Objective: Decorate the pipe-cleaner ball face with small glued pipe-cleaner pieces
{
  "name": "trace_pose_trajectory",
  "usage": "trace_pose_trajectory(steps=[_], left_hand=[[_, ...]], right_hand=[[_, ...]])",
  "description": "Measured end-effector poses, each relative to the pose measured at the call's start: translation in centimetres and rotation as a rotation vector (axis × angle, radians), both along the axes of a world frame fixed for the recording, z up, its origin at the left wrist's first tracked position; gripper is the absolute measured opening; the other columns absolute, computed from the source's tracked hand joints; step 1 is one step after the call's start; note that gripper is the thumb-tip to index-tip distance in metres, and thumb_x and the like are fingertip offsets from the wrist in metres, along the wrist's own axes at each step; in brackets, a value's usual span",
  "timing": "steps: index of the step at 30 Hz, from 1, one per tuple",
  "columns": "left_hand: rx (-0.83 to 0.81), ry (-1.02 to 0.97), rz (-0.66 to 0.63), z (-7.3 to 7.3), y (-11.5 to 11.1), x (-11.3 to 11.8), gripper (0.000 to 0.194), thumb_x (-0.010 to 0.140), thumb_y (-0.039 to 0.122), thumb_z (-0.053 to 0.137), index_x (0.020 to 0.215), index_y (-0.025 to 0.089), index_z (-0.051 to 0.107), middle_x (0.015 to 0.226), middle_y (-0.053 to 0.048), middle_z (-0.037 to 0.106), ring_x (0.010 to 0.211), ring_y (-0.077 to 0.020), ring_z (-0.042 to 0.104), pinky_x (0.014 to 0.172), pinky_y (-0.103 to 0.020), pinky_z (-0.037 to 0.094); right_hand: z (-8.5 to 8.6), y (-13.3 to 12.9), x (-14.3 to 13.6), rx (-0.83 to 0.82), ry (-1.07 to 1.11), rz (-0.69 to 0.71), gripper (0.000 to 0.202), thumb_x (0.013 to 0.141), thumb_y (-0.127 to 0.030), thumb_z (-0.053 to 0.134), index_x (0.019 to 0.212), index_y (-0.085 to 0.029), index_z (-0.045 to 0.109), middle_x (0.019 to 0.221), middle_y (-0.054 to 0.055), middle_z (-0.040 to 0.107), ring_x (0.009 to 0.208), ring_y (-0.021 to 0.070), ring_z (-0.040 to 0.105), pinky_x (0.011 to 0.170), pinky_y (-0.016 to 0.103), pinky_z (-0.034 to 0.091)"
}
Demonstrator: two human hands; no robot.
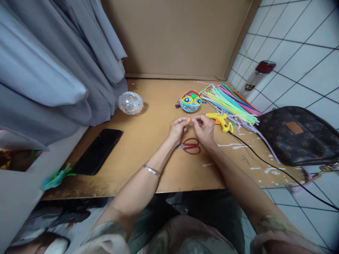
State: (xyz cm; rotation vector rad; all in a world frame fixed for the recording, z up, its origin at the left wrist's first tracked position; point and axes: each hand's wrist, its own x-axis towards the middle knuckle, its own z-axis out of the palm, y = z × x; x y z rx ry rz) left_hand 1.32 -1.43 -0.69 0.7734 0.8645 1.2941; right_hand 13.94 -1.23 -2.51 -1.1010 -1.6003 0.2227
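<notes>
Over the middle of the wooden table, my left hand [179, 129] and my right hand [204, 129] meet fingertip to fingertip. Both pinch a small orange piece [190, 121] whose shape is mostly hidden. Just beyond them sits a clear ball with a colourful face [191, 101], with yellow-ringed eyes and a green nose. Red-handled scissors [191, 146] lie between my wrists, blades partly under my left wrist. Beside my right hand rests a yellow glue gun [220, 120], a bit of orange under it. A bundle of coloured pipe cleaners [229, 104] lies behind the gun.
A clear ball [130, 103] stands at the back left, a black phone [97, 151] at the front left near green pipe cleaners [58, 177]. A brown bag [299, 135] and a bottle [256, 79] are on the right. The gun's black cord [261, 158] runs off right.
</notes>
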Motion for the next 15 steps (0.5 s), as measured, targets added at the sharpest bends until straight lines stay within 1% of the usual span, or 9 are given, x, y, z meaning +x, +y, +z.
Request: trace_pose_trajectory(steps=[4, 7, 10, 13, 15], left_hand=[[-0.026, -0.040, 0.002, -0.03, 0.47, -0.24, 0.031, 0.079, 0.030, 0.084, 0.065, 0.014, 0.061, 0.050, 0.006, 0.047, 0.043, -0.0034, 0.035, 0.046, -0.018, 0.025], [-0.057, -0.068, 0.037, 0.01, 0.74, -0.41, 0.033, 0.085, 0.032, 0.079, 0.065, 0.015, 0.059, 0.052, 0.006, 0.048, 0.043, -0.0034, 0.037, 0.045, -0.018, 0.027], [-0.078, -0.102, 0.066, 0.14, 0.79, -0.42, 0.036, 0.093, 0.035, 0.071, 0.065, 0.016, 0.057, 0.053, 0.005, 0.049, 0.043, -0.0042, 0.039, 0.046, -0.019, 0.030], [-0.079, -0.111, 0.063, 0.10, 0.82, -0.32, 0.036, 0.093, 0.037, 0.070, 0.068, 0.016, 0.058, 0.054, 0.005, 0.051, 0.043, -0.0048, 0.040, 0.046, -0.019, 0.031], [-0.079, -0.069, 0.046, -0.12, 0.96, -0.35, 0.033, 0.092, 0.035, 0.071, 0.068, 0.016, 0.058, 0.054, 0.005, 0.051, 0.042, -0.0046, 0.040, 0.046, -0.020, 0.030]], right_hand=[[-0.07, 0.46, 0.45, -0.087, 0.145, 0.020, 0.022, 0.096, -0.042, 0.054, 0.091, -0.022, 0.064, 0.081, 0.003, 0.068, 0.074, 0.0185, 0.062, 0.071, 0.032, 0.052], [0.00, 0.56, 0.64, -0.107, 0.170, 0.047, 0.026, 0.096, -0.045, 0.055, 0.099, -0.022, 0.067, 0.092, 0.005, 0.072, 0.083, 0.0200, 0.065, 0.078, 0.034, 0.054], [0.01, 0.56, 0.56, -0.117, 0.185, 0.075, 0.026, 0.093, -0.045, 0.058, 0.101, -0.022, 0.069, 0.098, 0.006, 0.075, 0.087, 0.0205, 0.067, 0.081, 0.035, 0.055], [-0.27, 0.72, 0.42, -0.143, 0.228, 0.093, 0.027, 0.090, -0.044, 0.061, 0.102, -0.022, 0.069, 0.099, 0.007, 0.076, 0.087, 0.0203, 0.067, 0.083, 0.037, 0.056], [-0.57, 0.94, 0.41, -0.172, 0.258, 0.093, 0.028, 0.088, -0.044, 0.061, 0.103, -0.022, 0.070, 0.098, 0.007, 0.075, 0.085, 0.0200, 0.067, 0.083, 0.037, 0.056]])
